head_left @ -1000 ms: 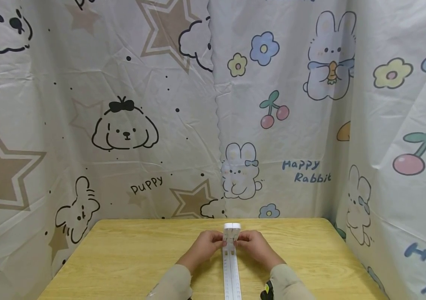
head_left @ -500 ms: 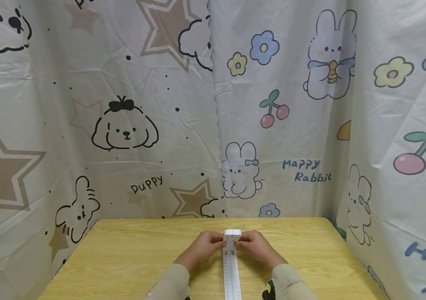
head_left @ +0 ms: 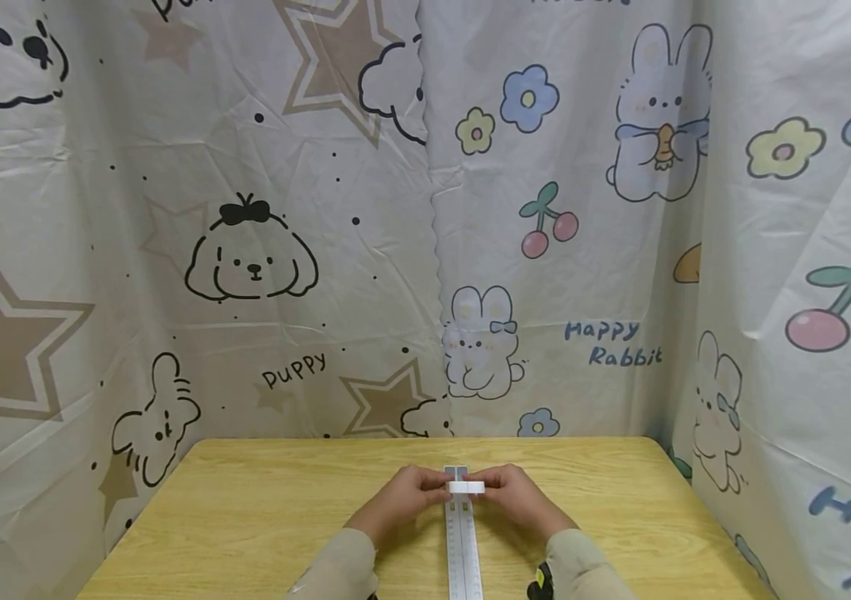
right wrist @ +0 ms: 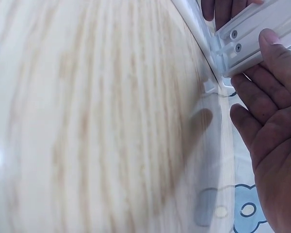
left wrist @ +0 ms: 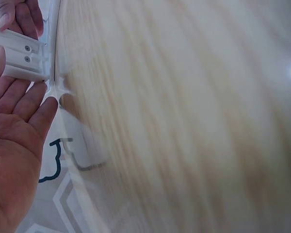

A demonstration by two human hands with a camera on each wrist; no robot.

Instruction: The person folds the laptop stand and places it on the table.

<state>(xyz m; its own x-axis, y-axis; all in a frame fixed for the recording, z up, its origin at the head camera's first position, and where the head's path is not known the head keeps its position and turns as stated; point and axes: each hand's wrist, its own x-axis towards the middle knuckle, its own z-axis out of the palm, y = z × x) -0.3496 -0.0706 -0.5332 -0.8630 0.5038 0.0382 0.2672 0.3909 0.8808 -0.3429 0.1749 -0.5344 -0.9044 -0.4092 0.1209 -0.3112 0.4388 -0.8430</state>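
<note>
A long white strip (head_left: pixel 463 546) lies along the table, running toward the person. At its far end stands a hinged white arm (head_left: pixel 466 487), tilted toward the person. My left hand (head_left: pixel 406 496) pinches the arm from the left, and my right hand (head_left: pixel 517 496) pinches it from the right. In the left wrist view the arm (left wrist: pixel 19 53) shows two screws near its base, with the left hand's fingers (left wrist: pixel 31 99) under its edge. The right wrist view shows the right thumb (right wrist: pixel 276 51) on the arm's face and the fingers behind.
The light wood table (head_left: pixel 282 500) ends at a far edge just beyond the strip's end. Printed curtains (head_left: pixel 365 208) hang behind it and on both sides. A black-and-yellow item (head_left: pixel 540 582) sits at the right sleeve.
Both hands have tipped the white arm down toward the person. Its top edge sits lower in the head view, and the strip's grey far end shows behind it. The strip has stayed put.
</note>
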